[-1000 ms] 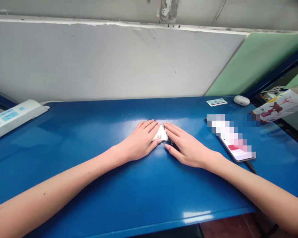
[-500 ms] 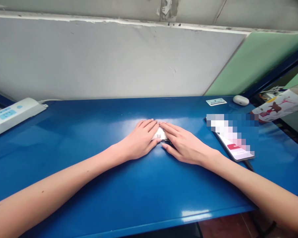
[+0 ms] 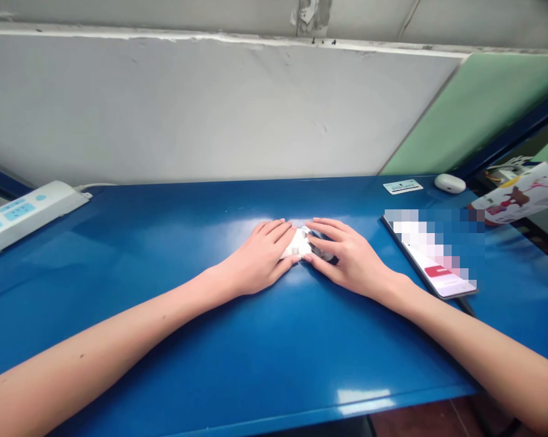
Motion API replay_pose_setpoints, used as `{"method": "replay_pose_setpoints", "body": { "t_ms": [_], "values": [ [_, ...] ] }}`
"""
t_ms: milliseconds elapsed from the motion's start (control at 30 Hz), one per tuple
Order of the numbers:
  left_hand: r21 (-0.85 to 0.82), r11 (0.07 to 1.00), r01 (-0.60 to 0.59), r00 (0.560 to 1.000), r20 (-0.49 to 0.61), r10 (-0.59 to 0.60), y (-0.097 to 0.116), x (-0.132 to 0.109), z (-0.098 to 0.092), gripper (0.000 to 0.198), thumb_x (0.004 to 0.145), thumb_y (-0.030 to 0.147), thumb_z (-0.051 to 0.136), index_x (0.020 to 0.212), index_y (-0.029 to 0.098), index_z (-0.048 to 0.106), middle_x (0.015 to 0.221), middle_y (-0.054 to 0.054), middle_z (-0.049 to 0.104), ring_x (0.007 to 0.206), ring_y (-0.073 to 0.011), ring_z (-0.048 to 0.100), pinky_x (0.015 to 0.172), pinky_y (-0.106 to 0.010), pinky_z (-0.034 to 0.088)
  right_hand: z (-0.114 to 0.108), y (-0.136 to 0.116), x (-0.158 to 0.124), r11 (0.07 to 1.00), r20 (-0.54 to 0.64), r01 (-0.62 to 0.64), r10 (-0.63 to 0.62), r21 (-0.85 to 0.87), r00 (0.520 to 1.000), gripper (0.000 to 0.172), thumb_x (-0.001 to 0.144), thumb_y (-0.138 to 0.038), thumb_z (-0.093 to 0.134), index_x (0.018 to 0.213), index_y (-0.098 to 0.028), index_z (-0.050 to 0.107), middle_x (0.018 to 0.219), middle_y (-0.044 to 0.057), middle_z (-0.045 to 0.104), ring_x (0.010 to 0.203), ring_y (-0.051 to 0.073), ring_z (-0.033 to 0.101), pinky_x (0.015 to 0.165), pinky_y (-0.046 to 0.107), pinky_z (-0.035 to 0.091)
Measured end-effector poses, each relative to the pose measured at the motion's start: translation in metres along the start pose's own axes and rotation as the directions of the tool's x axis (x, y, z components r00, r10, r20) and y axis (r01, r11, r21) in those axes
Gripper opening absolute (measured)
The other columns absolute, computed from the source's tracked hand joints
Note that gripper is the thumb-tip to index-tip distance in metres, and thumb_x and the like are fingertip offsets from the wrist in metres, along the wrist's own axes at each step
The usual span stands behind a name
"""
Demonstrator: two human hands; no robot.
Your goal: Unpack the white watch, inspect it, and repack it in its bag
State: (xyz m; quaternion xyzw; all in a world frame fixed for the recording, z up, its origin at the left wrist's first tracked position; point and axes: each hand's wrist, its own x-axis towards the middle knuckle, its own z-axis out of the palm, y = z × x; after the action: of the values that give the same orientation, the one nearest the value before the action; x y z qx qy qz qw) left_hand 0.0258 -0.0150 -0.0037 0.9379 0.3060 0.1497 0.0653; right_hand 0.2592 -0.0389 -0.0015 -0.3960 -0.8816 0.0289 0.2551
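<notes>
Blue tabletop: beneath both hands. Left hand: laid flat, thumb apart from fingers. Right hand: arched, fingers spread. White printed packet: on tabletop, left portion under left hand, right end at right fingertips.

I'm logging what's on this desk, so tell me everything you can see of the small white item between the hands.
The white item looks thin and slightly shiny, with a small greyish square mark on it. It lies on the blue table, its left part covered by the left hand. The right hand is at its right side; contact there is unclear. Its material and full outline can't be told.
</notes>
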Motion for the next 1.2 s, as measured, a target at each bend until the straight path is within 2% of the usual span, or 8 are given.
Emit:
{"method": "replay_pose_setpoints", "body": {
  "t_ms": [133, 367, 500, 667, 833, 1000, 1200],
  "values": [
    [-0.003, 1.0, -0.001, 1.0, -0.005, 0.001, -0.001, -0.001, 0.001, 0.049, 0.105, 0.038, 0.037, 0.141, 0.007, 0.047, 0.144, -0.022, 0.054, 0.138, -0.0364, 0.046, 0.112, -0.053, 0.039, 0.001, 0.001, -0.002, 0.998, -0.03, 0.016, -0.014, 0.056, 0.999, 0.025, 0.097, -0.029, 0.058, 0.109, -0.014, 0.075, 0.126, 0.016, 0.071, 0.126, 0.032, 0.06, 0.103, 0.05, 0.054],
    [-0.007, 1.0, 0.005, 1.0, 0.009, -0.005, 0.001, -0.001, -0.001, 0.044, 0.104, 0.033, 0.041, 0.138, 0.007, 0.05, 0.142, -0.022, 0.055, 0.138, -0.0357, 0.046, 0.113, -0.053, 0.038, 0.002, 0.003, -0.001, 0.987, 0.017, 0.043, -0.047, 0.158, 0.999, 0.024, 0.097, -0.026, 0.058, 0.108, -0.015, 0.075, 0.134, 0.015, 0.068, 0.133, 0.032, 0.055, 0.107, 0.051, 0.051],
    [0.0, 1.0, 0.011, 1.0, 0.02, -0.011, 0.003, 0.0, -0.001, 0.046, 0.103, 0.032, 0.043, 0.139, 0.004, 0.049, 0.143, -0.022, 0.054, 0.138, -0.0362, 0.044, 0.115, -0.053, 0.036, 0.002, 0.001, 0.002, 0.98, 0.014, 0.036, -0.039, 0.196, 0.999, 0.021, 0.095, -0.027, 0.061, 0.096, -0.015, 0.077, 0.139, 0.016, 0.064, 0.135, 0.032, 0.054, 0.107, 0.05, 0.051],
    [-0.002, 1.0, 0.013, 0.999, 0.035, -0.013, 0.003, 0.0, 0.0, 0.045, 0.104, 0.031, 0.041, 0.139, 0.005, 0.05, 0.144, -0.022, 0.053, 0.139, -0.0355, 0.043, 0.116, -0.053, 0.033, 0.002, -0.002, 0.006, 0.982, 0.0, 0.088, -0.09, 0.166, 0.996, 0.022, 0.093, -0.025, 0.061, 0.077, -0.017, 0.073, 0.142, 0.016, 0.061, 0.133, 0.034, 0.056, 0.108, 0.049, 0.051],
    [0.004, 1.0, 0.008, 1.0, 0.029, -0.008, 0.003, 0.001, 0.001, 0.045, 0.104, 0.031, 0.039, 0.14, 0.005, 0.047, 0.144, -0.022, 0.053, 0.139, -0.036, 0.043, 0.115, -0.055, 0.035, 0.003, -0.003, 0.009, 0.978, -0.002, 0.141, -0.143, 0.152, 0.99, 0.023, 0.091, -0.024, 0.062, 0.072, -0.018, 0.071, 0.142, 0.014, 0.061, 0.132, 0.035, 0.056, 0.107, 0.051, 0.051],
    [0.008, 1.0, -0.007, 1.0, 0.019, 0.007, 0.002, 0.001, 0.001, 0.047, 0.105, 0.034, 0.037, 0.141, 0.006, 0.047, 0.144, -0.023, 0.053, 0.139, -0.0366, 0.044, 0.114, -0.055, 0.036, 0.005, 0.003, 0.01, 0.966, -0.033, 0.035, -0.028, 0.256, 0.999, 0.019, 0.09, -0.023, 0.063, 0.079, -0.018, 0.077, 0.141, 0.015, 0.063, 0.132, 0.033, 0.057, 0.107, 0.051, 0.051],
    [0.025, 1.0, -0.016, 1.0, -0.005, 0.017, -0.001, 0.0, 0.002, 0.045, 0.104, 0.034, 0.039, 0.139, 0.007, 0.049, 0.142, -0.022, 0.055, 0.136, -0.0373, 0.047, 0.111, -0.055, 0.04, 0.0, 0.009, 0.008, 0.959, 0.027, -0.09, 0.086, 0.27, 0.996, 0.02, 0.089, -0.019, 0.062, 0.096, -0.019, 0.081, 0.139, 0.014, 0.064, 0.135, 0.033, 0.054, 0.108, 0.054, 0.049]
  ]
}}
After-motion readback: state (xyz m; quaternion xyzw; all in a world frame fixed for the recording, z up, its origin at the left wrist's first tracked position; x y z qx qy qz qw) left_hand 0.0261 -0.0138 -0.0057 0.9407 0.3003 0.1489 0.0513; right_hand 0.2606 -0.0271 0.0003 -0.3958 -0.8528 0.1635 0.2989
